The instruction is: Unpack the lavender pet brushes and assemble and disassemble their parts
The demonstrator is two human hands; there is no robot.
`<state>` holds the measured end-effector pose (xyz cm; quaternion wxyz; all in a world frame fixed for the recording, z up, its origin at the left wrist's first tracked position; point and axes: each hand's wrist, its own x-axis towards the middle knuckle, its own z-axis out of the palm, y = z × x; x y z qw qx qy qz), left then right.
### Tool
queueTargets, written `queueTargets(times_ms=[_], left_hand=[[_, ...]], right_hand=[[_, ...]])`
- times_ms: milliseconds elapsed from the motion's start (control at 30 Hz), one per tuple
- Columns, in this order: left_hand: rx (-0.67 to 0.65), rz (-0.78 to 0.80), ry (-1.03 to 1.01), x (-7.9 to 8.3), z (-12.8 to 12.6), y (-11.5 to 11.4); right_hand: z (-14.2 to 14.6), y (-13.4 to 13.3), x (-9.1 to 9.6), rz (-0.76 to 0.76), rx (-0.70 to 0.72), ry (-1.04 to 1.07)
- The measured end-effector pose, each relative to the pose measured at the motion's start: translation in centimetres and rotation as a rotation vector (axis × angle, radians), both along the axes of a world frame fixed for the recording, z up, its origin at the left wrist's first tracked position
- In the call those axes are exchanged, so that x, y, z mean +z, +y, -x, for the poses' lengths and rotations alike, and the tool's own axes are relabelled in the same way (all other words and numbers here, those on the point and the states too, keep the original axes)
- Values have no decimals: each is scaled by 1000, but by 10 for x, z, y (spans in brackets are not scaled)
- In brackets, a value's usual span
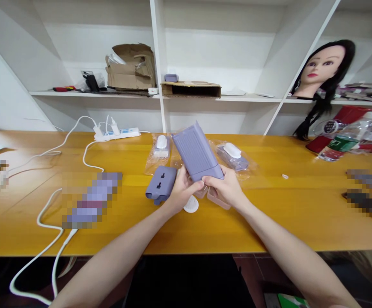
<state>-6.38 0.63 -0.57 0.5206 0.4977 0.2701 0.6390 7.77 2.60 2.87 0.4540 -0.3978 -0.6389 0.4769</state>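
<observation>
Grip on that lavender plastic housing (197, 152)?

Closed: left hand (182, 192) and right hand (226, 186) both clasp its lower end, holding it tilted up above the bench (301, 222). A socket-faced lavender piece (160, 185) lies just left; a bagged part (232, 156) sits behind.

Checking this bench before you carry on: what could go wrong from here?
The ribbed lavender casing is held only at its lower end by the left hand and right hand, so it might slip. If dropped, it could knock the small white disc or pink plastic pieces just below.
</observation>
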Motion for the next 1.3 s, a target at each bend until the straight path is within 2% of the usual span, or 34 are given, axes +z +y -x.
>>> queueTargets(times_ms=[100,233,433,633,967,1133,1233,1300], left_hand=[[-22,-26,32,-2,-2,-2],[52,-46,43,1,0,-1],[55,-79,120,4,5,0],[162,-9,158,3,7,2],[88,21,61,3,2,4],[50,30,32,6,1,3],[141,84,54,5,0,2],[252,145,53,4,0,0]], right_hand=[[-1,3,-4,89,95,154],[-2,7,-6,159,183,239],[-4,13,-7,187,316,253],[-2,11,-7,212,366,208],[-5,16,-10,307,303,166],[-1,12,-4,305,188,229],[2,9,-4,252,133,278],[3,8,-3,153,25,229]])
